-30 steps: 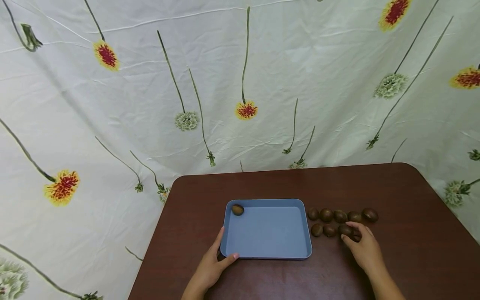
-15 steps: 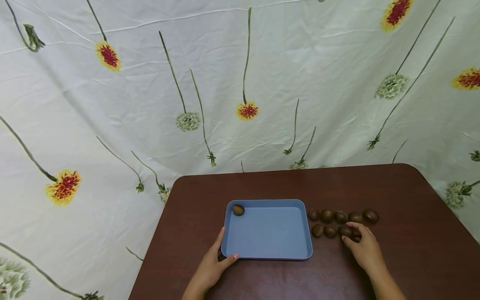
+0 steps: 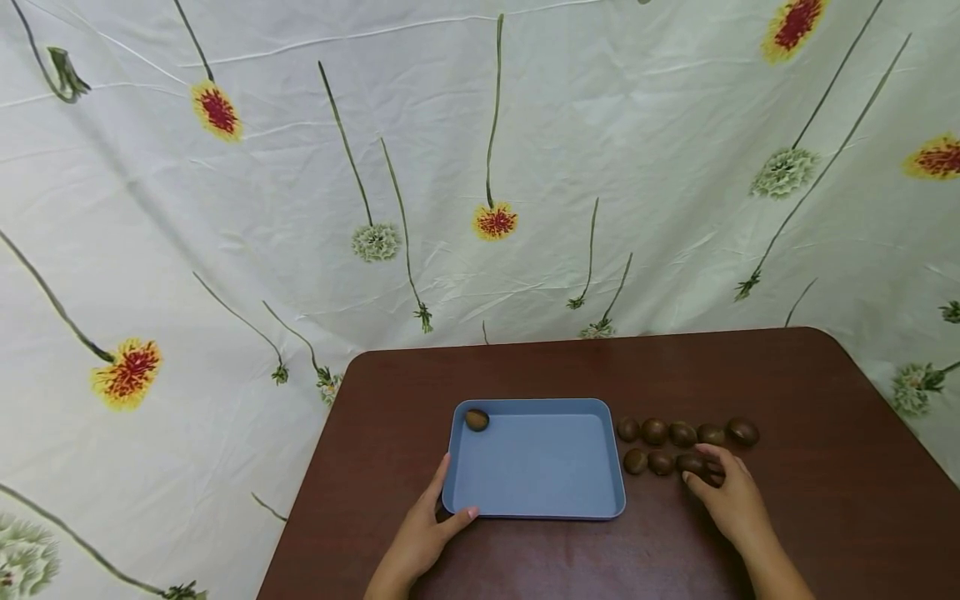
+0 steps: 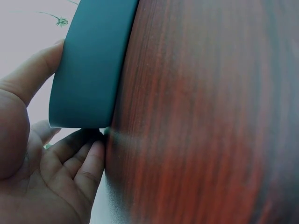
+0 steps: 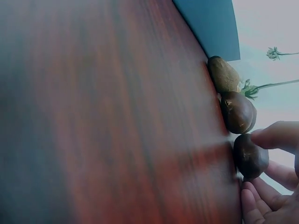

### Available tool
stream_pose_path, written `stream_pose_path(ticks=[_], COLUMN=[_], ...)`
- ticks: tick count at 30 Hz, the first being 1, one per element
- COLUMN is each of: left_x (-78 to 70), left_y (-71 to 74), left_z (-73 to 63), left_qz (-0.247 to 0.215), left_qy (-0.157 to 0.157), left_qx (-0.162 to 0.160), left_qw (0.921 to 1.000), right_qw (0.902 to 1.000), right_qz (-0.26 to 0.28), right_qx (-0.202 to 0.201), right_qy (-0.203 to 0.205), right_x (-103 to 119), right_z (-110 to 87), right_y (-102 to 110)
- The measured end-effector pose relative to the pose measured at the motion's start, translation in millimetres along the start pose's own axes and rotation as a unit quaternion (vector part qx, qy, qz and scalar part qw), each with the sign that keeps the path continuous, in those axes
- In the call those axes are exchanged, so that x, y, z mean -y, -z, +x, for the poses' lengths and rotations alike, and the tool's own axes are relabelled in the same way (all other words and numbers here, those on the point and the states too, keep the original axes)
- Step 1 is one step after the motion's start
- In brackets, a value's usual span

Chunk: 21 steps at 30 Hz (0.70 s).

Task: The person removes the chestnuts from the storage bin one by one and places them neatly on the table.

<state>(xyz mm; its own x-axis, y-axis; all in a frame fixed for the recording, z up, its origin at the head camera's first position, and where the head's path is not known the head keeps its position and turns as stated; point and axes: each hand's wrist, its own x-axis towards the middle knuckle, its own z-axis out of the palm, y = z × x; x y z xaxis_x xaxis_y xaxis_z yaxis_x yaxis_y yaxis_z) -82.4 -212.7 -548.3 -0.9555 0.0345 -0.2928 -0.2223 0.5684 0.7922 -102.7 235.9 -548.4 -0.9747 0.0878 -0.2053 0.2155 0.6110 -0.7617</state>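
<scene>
A shallow blue tray (image 3: 536,467) lies on the table, with one brown egg-shaped fruit (image 3: 477,420) in its far left corner. My left hand (image 3: 420,529) grips the near left corner of the tray, thumb at the near edge and fingers along the left side. Right of the tray, my right hand (image 3: 731,500) pinches a dark brown, smooth oval fruit (image 5: 251,156) between thumb and fingers, low at the tabletop. This fruit is the right end of the nearer row, beside two others such as the glossy fruit (image 5: 237,112).
Behind the nearer row runs a second row of several similar brown fruits (image 3: 682,434). The dark red-brown table (image 3: 570,367) has rounded far corners. A white flower-printed cloth (image 3: 450,283) hangs behind it.
Both hands, the tray and the fruits keep practically the same places. The head view has shifted very slightly.
</scene>
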Motion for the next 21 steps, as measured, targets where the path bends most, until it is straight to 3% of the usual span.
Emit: stream_pose_path(ticks=[5, 14, 21], left_x=[0.8, 0.3, 1.1], left_y=[0.0, 0.8, 0.6], left_z=[0.4, 0.5, 0.8], left_qz=[0.001, -0.004, -0.003], left_qy=[-0.001, -0.004, -0.007], left_qx=[0.001, 0.006, 0.005], left_qw=[1.0, 1.0, 1.0], right_qw=[0.9993, 0.9946, 0.9942], right_qz=[0.028, 0.029, 0.041], right_qx=[-0.024, -0.097, -0.095], right_qy=[0.003, 0.022, 0.028], right_x=[1.7, 8.7, 26.0], right_z=[-3.1, -8.8, -14.5], right_y=[-0.7, -0.5, -4.6])
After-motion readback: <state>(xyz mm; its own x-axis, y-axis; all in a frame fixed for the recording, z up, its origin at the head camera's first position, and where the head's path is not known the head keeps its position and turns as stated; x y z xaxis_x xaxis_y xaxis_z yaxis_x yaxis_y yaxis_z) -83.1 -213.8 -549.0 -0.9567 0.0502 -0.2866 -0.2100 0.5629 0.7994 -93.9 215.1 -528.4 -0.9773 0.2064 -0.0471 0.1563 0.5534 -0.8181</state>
